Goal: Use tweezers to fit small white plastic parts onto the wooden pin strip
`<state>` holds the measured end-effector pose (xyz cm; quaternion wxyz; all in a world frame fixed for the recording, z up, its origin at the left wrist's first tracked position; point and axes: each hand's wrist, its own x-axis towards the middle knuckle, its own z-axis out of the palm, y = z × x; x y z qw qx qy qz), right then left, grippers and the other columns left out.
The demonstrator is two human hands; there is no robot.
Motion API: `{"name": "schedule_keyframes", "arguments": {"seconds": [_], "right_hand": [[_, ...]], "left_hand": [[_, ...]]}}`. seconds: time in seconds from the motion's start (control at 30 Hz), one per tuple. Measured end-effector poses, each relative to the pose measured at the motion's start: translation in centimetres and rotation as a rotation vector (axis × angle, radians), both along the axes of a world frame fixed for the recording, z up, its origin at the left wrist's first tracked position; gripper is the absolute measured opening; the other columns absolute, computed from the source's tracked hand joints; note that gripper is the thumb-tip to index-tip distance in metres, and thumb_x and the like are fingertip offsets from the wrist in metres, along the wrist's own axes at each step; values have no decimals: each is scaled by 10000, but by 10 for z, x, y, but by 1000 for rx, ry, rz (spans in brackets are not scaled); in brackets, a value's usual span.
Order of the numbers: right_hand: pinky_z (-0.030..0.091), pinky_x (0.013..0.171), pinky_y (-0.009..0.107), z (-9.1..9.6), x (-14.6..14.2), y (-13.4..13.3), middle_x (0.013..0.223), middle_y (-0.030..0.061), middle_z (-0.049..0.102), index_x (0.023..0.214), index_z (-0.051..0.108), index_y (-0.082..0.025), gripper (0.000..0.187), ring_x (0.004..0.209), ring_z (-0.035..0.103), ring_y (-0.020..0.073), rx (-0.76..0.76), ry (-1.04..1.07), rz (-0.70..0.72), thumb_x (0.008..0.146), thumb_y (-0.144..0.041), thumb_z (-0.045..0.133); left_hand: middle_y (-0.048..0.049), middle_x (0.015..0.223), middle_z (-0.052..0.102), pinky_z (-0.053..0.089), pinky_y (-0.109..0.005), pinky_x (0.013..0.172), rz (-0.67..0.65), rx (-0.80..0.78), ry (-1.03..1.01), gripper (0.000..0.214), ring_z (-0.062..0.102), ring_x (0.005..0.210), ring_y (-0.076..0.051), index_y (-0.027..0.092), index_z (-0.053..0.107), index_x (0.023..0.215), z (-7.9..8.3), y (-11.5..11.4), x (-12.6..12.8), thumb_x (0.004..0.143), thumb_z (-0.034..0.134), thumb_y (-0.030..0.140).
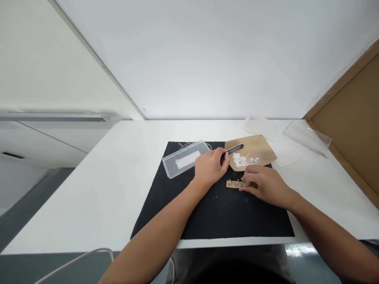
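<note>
My left hand (212, 165) is closed around a slim black curved tool (236, 148) with a pale edge; its exact kind I cannot make out. The tool points right, over a brown paper sheet (254, 145) bearing a heap of small white pieces (242, 160). Just below the paper, a short wooden strip (233, 185) with upright metallic pegs lies on the black mat (207, 215). My right hand (263, 184) has thumb and fingertips pinched at one of the pegs and covers the strip's right part. Whether a small piece is between these fingertips is hidden.
A clear plastic box (185, 159) with a white label lies left of my left hand. Another clear plastic case (307, 136) and a white gridded sheet (284, 157) lie at the right. A cardboard box (349, 118) borders the white table (97, 193). Crumbs dot the mat.
</note>
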<state>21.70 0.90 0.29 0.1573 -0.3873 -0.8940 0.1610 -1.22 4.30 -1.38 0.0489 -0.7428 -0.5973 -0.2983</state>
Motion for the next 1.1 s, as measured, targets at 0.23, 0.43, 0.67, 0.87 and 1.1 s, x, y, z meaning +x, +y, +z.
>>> {"name": "schedule_keyframes", "arguments": {"seconds": [0.23, 0.43, 0.67, 0.87, 1.1], "right_hand": [[444, 705, 277, 9, 5, 3, 998, 2, 706, 915, 687, -253, 184, 878, 645, 170, -97, 8, 16, 905, -400, 799], [460, 713, 281, 7, 9, 8, 994, -3, 720, 929, 717, -273, 188, 875, 657, 171, -111, 50, 10, 897, -437, 803], [468, 731, 289, 3, 10, 11, 933, 2, 736, 869, 721, -259, 203, 860, 666, 171, -73, 62, 45, 933, -448, 760], [474, 739, 281, 5, 9, 10, 969, 9, 743, 884, 730, -259, 161, 871, 675, 170, -59, 77, 59, 937, -408, 759], [483, 750, 285, 3, 9, 11, 963, 14, 747, 903, 764, -264, 164, 875, 681, 172, -40, 89, 79, 954, -418, 740]], "left_hand": [[-24, 807, 775, 360, -292, 589, 4, -38, 3, 252, 702, 710, -198, 246, 736, 1020, 2, -1, 0, 1015, 526, 386], [-25, 818, 776, 351, -293, 586, 0, -39, 2, 263, 706, 724, -203, 243, 733, 1023, 0, -1, 1, 1015, 519, 396], [-42, 833, 781, 362, -282, 601, 11, -60, -3, 278, 701, 734, -202, 236, 740, 1039, 1, 0, 1, 1016, 514, 396], [-41, 834, 785, 358, -285, 602, 10, -59, 3, 286, 704, 730, -205, 238, 742, 1044, 1, -1, 1, 1018, 508, 402], [-49, 849, 788, 383, -285, 619, 17, -76, 5, 278, 714, 755, -210, 238, 741, 1049, 2, -1, 1, 1017, 517, 399]]}}
